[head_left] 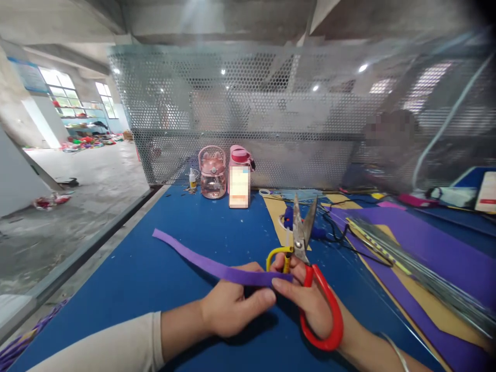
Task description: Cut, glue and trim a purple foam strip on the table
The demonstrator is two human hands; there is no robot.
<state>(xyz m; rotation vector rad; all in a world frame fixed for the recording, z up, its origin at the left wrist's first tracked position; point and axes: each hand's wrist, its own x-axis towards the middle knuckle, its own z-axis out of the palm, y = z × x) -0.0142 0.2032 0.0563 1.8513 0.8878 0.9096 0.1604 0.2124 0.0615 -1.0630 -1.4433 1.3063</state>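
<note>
Head view, looking down over the blue table (163, 268).

Left hand (232, 305): I see it closed on a long purple strip (201, 262), thumb on top and fingers under, pinching the near end. The strip runs away from the hands to the left, its far end lying on the table. Cream sleeve (112, 343) on that forearm.

Right hand (306, 299): wrapped around the scissors (306, 258), fingers through the big red loop, with a smaller yellow loop by the thumb. Blades point up and away, parted in a narrow V. The near end of the strip reaches the scissors just below the pivot, where both hands meet; I can't tell if the blades touch it. Thin bracelet (395, 351) on the right wrist.

Behind, against the perforated metal screen (271, 113): a pink bottle with ears (212, 173), a taller pink bottle (239, 178) just beside it, a small glue bottle (192, 179) to their left.

To the right: purple sheets (434, 248) over tan card (437, 310), a bundle of thin wires (418, 263) lying across them, a black cable (341, 227) near the scissor tips.
</note>
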